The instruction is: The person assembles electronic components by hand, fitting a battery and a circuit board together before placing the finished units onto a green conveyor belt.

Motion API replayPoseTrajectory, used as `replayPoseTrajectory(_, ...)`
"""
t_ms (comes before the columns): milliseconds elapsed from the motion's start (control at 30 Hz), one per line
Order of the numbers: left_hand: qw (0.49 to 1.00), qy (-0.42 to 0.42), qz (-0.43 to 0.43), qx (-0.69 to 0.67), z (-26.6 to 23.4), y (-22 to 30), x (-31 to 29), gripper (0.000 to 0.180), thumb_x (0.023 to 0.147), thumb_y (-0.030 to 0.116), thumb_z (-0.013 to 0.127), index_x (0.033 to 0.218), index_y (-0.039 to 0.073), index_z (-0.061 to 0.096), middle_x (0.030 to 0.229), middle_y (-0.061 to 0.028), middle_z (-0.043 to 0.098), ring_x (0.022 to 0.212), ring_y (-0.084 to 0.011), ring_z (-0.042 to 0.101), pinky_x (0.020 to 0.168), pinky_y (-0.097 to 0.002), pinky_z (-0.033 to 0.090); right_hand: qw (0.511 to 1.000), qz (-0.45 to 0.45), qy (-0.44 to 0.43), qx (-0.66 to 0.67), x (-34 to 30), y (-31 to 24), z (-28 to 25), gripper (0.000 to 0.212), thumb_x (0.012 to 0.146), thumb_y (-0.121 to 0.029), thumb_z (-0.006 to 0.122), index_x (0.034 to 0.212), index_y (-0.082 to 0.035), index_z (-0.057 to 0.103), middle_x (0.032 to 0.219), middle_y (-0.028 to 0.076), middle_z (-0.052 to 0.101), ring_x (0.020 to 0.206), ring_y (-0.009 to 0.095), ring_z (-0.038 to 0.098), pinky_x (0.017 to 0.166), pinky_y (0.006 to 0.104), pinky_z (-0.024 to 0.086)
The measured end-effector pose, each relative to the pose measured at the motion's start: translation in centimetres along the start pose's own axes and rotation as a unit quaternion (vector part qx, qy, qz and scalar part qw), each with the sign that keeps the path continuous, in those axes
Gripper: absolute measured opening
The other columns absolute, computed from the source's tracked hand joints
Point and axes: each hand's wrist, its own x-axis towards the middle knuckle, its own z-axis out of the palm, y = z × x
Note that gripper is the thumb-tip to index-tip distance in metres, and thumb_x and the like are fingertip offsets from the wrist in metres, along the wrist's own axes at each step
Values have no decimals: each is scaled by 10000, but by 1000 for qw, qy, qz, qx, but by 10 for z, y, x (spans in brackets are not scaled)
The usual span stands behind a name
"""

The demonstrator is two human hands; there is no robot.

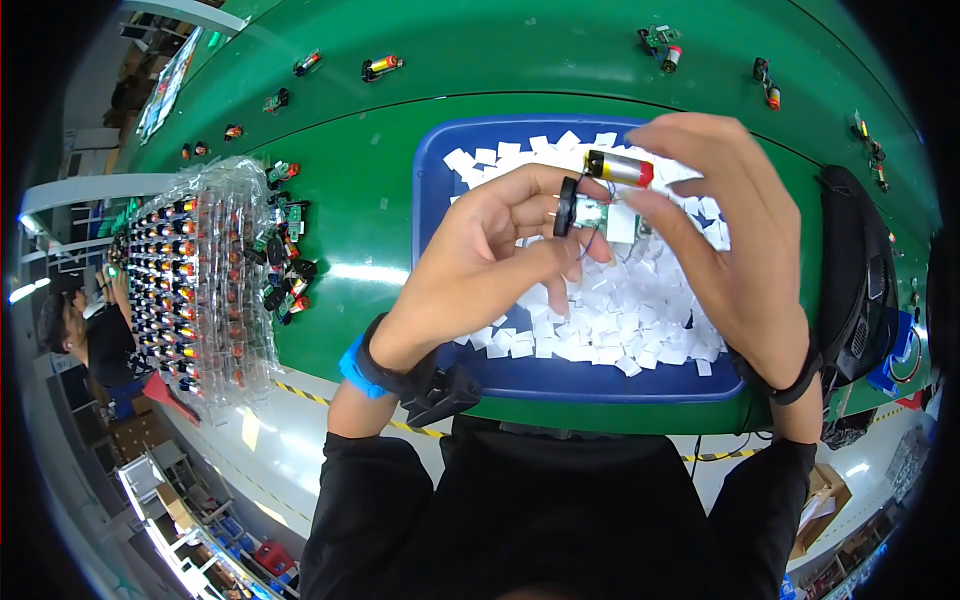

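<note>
1. Left hand (pixel 475 262) pinches a black disc (pixel 566 207) with thin pins above a blue tray (pixel 430 235), thumb at the near side and fingers curled behind; a light, steady grip should serve best, clear of those pins.

2. Right hand (pixel 745 220) curves about the red end of a battery cell (pixel 620 168), thumb and fingers parted; whether they press on it cannot be told. Fingertip pressure would likely suffice.

3. Between the two hands, a small circuit board (pixel 596 213) extends from the disc, a white square (pixel 621 223) over its outer part, with the cell lying just beyond. Smoothing that square flat, edges down, seems the careful course.

4. Thin dark wires (pixel 594 240) run beside the board; cell and board are best moved as one, since a tug could strain the joints.

5. Below, loose white squares (pixel 620 300) fill much of the tray, many overlapping; working over them risks a stray piece clinging to the assembly, so a little height helps.
</note>
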Motion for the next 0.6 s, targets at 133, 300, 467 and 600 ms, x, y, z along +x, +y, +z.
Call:
replayPoseTrajectory(133, 999, 21, 17, -24, -2, -4, 1, 375, 889, -48, 542, 1263, -57, 525, 951, -150, 664, 689, -161, 638, 542, -259, 536, 978, -179, -10, -110, 3, 0, -7, 275, 719, -13, 745, 988, -7, 691, 951, 122, 655, 825, 253, 661, 608, 316, 549)
replayPoseTrajectory(300, 998, -17, 22, -62, -6, -6, 1, 351, 919, -7, 553, 1265, -56, 526, 1005, -154, 664, 713, -173, 646, 548, -278, 557, 958, -234, -4, -167, -3, 3, -1, 311, 626, -29, 730, 932, 2, 683, 906, 114, 668, 814, 268, 661, 594, 319, 543)
replayPoseTrajectory(467, 997, 21, 68, 19, -2, -2, 0, 357, 950, 53, 605, 1278, -47, 506, 1050, -160, 661, 772, -172, 656, 570, -289, 582, 955, -242, 21, -169, -4, 5, -1, 290, 592, -38, 722, 876, 3, 676, 872, 109, 667, 778, 266, 656, 591, 318, 540)
replayPoseTrajectory(600, 998, 30, 44, 23, -4, 0, 2, 387, 943, 79, 660, 1274, -24, 488, 1022, -164, 680, 795, -135, 649, 575, -274, 580, 965, -197, 23, -172, -3, 2, -2, 221, 638, -28, 737, 844, 11, 667, 896, 113, 662, 789, 259, 651, 600, 304, 541)
